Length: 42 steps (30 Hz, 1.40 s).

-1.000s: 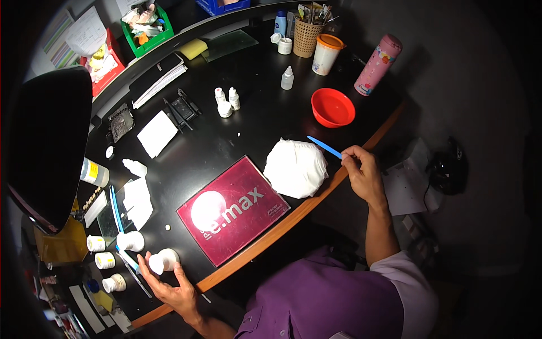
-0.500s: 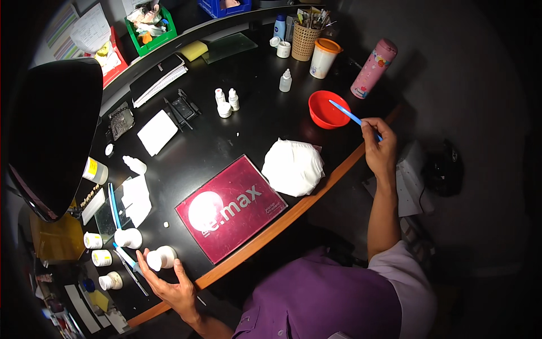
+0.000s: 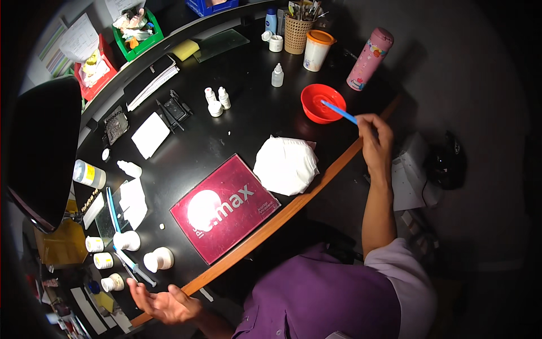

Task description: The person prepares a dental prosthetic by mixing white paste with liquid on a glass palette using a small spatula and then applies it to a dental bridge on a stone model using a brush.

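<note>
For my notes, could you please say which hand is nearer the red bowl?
Right. The right hand is close beside the red bowl; the left hand is far off, near a white jar.

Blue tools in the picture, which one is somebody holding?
The blue stick in the right hand, pointing into the red bowl. The other blue tools lie at the left near the white jars, unheld.

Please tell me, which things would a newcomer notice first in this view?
Probably the glossy maroon board, lying near the wooden edge of the black desk with a bright glare on it. The white cloth-like bundle, just right of it, also stands out strongly. Farther right, the red bowl draws attention, with a blue stick in the right hand reaching over it.
</note>
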{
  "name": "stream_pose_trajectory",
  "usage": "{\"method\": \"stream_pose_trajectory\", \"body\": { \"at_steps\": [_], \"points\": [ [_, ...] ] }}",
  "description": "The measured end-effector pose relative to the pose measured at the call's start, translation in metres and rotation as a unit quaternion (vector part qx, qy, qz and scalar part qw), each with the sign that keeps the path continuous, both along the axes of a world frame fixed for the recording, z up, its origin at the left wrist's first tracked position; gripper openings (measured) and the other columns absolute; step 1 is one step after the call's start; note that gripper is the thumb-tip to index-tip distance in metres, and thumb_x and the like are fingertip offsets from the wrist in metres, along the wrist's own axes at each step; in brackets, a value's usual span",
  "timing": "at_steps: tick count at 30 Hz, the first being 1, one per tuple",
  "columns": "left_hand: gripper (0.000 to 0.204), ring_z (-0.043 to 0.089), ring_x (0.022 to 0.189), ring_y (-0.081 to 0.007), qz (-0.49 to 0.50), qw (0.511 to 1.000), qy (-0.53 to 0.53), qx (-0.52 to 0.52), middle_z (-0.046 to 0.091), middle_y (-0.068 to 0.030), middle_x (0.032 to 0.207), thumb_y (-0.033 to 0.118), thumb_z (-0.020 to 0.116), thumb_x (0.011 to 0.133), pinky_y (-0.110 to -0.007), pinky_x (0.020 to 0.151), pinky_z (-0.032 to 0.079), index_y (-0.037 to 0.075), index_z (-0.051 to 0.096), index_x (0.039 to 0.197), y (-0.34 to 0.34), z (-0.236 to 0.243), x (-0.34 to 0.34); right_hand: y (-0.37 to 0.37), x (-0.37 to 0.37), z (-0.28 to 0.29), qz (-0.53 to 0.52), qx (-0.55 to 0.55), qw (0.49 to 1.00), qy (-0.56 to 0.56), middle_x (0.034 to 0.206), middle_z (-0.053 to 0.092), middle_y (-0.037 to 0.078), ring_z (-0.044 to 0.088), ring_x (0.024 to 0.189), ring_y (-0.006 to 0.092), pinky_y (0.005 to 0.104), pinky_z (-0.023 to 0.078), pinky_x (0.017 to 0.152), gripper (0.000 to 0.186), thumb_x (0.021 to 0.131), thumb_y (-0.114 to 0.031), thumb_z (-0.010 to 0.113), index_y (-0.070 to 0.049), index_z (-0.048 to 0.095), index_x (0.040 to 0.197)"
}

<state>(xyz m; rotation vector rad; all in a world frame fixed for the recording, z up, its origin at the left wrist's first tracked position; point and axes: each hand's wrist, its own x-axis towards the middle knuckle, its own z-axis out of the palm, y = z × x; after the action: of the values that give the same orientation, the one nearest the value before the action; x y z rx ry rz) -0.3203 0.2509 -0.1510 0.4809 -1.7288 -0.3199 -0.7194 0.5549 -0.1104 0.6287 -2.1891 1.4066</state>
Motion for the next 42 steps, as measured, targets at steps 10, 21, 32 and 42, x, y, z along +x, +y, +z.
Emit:
{"method": "stream_pose_trajectory", "body": {
  "at_steps": [10,21,32,42],
  "points": [
    [0.061,0.054,0.139,-0.0379,-0.332,0.889,-0.316,-0.018,0.057,-0.0204,0.152,0.02,0.083,0.085,-0.051,0.113,0.041,0.0,0.063,0.139,0.094,0.049,-0.217,-0.016,0.078,-0.044,0.122,-0.05,0.976,-0.174,0.077,0.065,-0.003,0.053,0.071,0.0031,0.0222,0.041,0.066,0.013,0.101,-0.004,0.066,0.002,0.078,0.102],
    [0.044,0.059,0.127,-0.0317,-0.283,0.89,-0.357,-0.022,0.064,-0.0158,0.129,0.028,0.079,0.087,-0.053,0.101,0.043,-0.001,0.068,0.118,0.094,0.02,-0.231,0.005,0.077,-0.018,0.095,-0.006,0.984,-0.152,0.093,0.069,0.004,0.061,0.083,0.0089,0.0266,0.05,0.074,0.015,0.109,-0.014,0.064,0.0,0.07,0.11],
    [0.045,0.052,0.142,-0.028,-0.239,0.935,-0.247,-0.087,0.06,-0.0174,0.145,0.016,0.06,0.095,-0.055,0.106,0.04,0.0,0.061,0.137,0.09,0.008,-0.218,0.039,0.073,-0.067,0.061,0.024,0.998,0.009,0.106,0.073,0.014,0.069,0.091,0.0177,0.0293,0.056,0.076,0.013,0.1,0.003,0.073,0.008,0.073,0.112],
    [0.049,0.059,0.109,-0.0289,0.016,0.997,-0.057,0.045,0.064,-0.0131,0.12,0.003,0.079,0.072,-0.041,0.087,0.05,0.005,0.068,0.12,0.003,0.014,-0.004,-0.038,0.129,-0.055,0.376,-0.267,0.881,-0.106,0.092,0.05,0.009,0.041,0.077,0.0138,0.0282,0.032,0.063,0.01,0.102,-0.003,0.065,0.002,0.066,0.11]
  ]
}}
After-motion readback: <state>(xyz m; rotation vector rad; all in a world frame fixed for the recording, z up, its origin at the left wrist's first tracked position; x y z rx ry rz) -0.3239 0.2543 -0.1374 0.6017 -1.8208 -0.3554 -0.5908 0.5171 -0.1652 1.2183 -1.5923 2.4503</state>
